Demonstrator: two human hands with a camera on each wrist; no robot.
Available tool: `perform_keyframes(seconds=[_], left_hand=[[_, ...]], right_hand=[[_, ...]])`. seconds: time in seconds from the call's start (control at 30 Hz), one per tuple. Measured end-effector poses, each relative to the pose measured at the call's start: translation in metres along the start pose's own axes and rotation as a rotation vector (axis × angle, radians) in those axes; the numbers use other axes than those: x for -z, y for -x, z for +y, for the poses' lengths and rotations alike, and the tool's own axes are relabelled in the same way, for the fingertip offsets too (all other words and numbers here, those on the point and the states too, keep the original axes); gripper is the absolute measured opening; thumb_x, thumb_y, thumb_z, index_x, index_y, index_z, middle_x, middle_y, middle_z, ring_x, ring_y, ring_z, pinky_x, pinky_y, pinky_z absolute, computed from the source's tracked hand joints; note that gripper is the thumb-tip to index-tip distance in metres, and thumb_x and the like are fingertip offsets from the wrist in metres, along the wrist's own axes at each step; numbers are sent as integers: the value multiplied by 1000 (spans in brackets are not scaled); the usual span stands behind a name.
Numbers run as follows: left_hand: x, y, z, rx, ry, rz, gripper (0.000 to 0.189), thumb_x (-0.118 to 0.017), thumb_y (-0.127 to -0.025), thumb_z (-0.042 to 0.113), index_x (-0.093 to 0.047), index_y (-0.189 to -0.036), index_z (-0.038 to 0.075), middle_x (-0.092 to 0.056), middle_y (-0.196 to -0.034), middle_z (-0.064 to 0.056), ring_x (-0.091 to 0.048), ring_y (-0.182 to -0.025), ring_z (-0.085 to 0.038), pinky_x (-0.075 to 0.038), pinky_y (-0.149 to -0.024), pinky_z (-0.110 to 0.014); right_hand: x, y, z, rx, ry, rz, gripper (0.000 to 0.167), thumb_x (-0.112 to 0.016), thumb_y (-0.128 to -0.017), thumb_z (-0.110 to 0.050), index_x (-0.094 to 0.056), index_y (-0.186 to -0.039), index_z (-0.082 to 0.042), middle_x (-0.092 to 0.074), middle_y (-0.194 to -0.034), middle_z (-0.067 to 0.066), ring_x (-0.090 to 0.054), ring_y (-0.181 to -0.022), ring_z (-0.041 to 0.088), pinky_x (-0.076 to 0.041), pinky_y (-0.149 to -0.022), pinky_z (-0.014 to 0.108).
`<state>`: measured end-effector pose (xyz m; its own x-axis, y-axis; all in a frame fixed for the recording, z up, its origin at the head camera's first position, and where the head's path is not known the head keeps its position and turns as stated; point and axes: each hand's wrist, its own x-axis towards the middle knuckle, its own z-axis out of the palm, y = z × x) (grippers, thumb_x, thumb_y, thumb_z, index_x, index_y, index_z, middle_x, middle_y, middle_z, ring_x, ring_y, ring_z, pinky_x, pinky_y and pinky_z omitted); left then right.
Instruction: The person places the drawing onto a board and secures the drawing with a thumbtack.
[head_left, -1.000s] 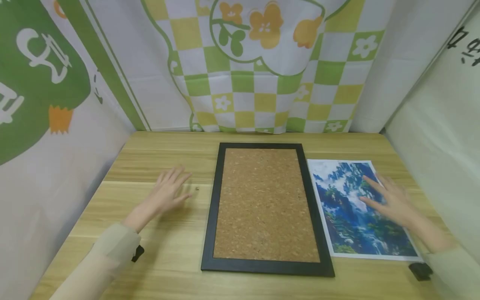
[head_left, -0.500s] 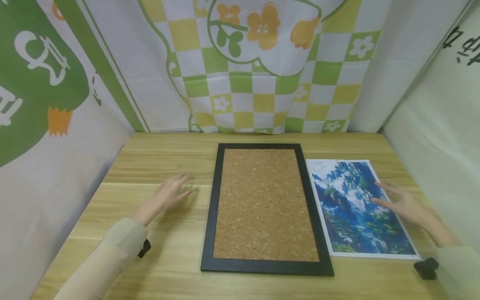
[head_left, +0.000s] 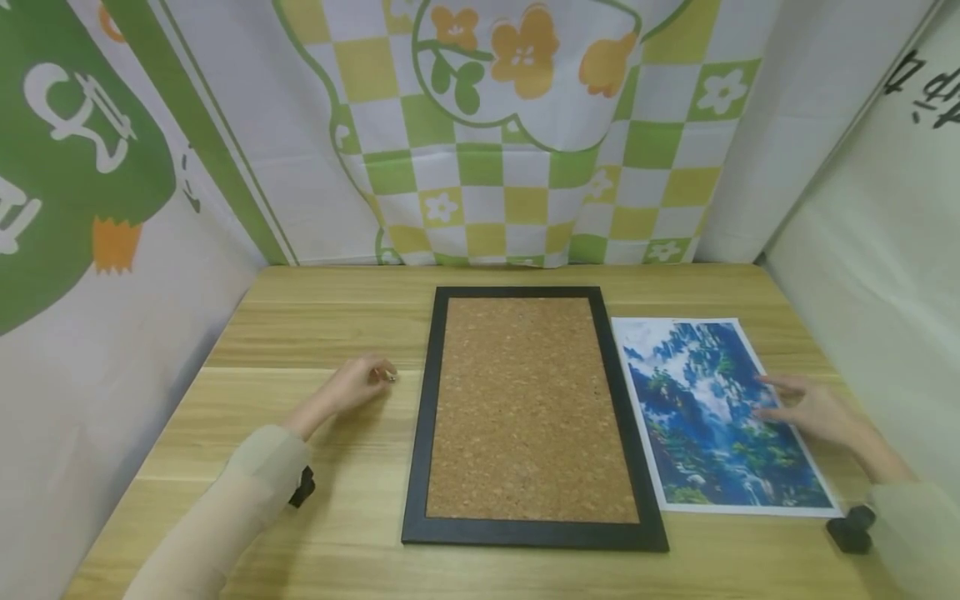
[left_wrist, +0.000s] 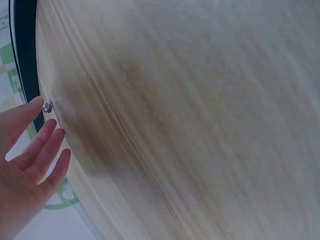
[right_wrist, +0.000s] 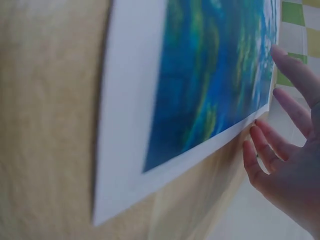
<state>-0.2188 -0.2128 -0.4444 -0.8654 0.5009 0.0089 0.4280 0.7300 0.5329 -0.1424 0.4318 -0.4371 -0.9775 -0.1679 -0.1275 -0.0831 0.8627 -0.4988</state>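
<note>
A small shiny silver thumbtack lies on the table left of a black-framed cork board. My left hand reaches down to it. In the left wrist view the thumb tip is right beside the thumbtack, with the bent fingers a little apart from it. To the right of the board lies a printed landscape picture with a white border, showing blue mountains and a waterfall. Over its right edge is my right hand, thumb and index finger spread above the print and nothing gripped. The other fingers curve beside the picture's edge in the right wrist view.
The wooden table carries the board at its middle. A checked, flowered cloth hangs along the back edge. Printed cloth walls stand on the left and right sides. A black wrist camera sits under the right sleeve.
My left hand has lowered and moved right to the thumbtack, its spread fingers now bent. My right hand has drawn back rightward toward the picture's edge. Board and picture stay put.
</note>
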Motion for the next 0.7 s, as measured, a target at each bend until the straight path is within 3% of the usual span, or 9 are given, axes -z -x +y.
perform_keyframes(seconds=[0.3, 0.53, 0.7], left_hand=[[-1, -6, -6, -5, 43, -10, 14, -64, -78, 3, -63, -92, 2, -62, -82, -5, -54, -73, -17, -44, -66, -30], [-4, -10, -7, 0, 33, -19, 11, -63, -78, 3, -65, -89, 1, -62, -84, -7, -54, -74, -16, -44, -67, -29], [-6, -11, -8, 24, 35, -28, 9, -61, -79, 1, -65, -88, 1, -63, -85, -8, -54, -75, -17, -45, -68, -31]], right_hand=[[-5, -3, 1, 5, 6, 2, 64, -70, -74, -25, -44, -120, 11, -30, -120, 42, -36, -100, 58, -31, -77, 65], [-8, -5, -1, -46, -32, -11, 65, -70, -74, -21, -41, -120, 14, -29, -118, 42, -38, -97, 58, -36, -75, 62], [-10, -6, 2, -11, -42, 15, 63, -71, -72, -18, -42, -119, 14, -31, -118, 43, -34, -101, 58, -31, -78, 64]])
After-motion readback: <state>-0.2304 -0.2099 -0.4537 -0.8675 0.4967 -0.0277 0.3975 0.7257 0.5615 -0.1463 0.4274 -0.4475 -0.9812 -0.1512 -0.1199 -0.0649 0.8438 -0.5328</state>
